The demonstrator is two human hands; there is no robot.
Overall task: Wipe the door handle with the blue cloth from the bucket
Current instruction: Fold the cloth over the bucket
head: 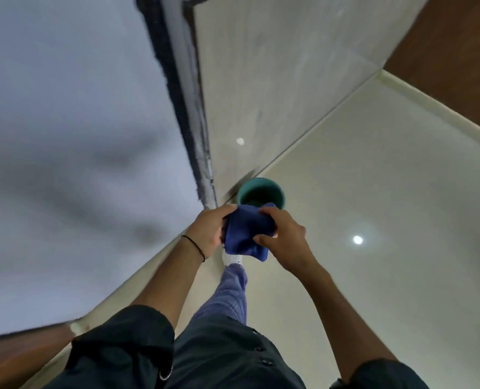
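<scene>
Both hands hold the blue cloth (244, 234) in front of the body, above the teal bucket (262, 192) on the floor: the left hand (209, 231) grips its left edge, and the right hand (282, 235) pinches its right side with curled fingers (264, 239), probably bunching it into a pad. No door handle is in view.

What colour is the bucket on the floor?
The bucket is teal green, dark inside. The head view shows it, just past the cloth.

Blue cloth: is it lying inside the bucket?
No, the left hand and right hand grip the blue cloth outside the teal bucket.
</scene>
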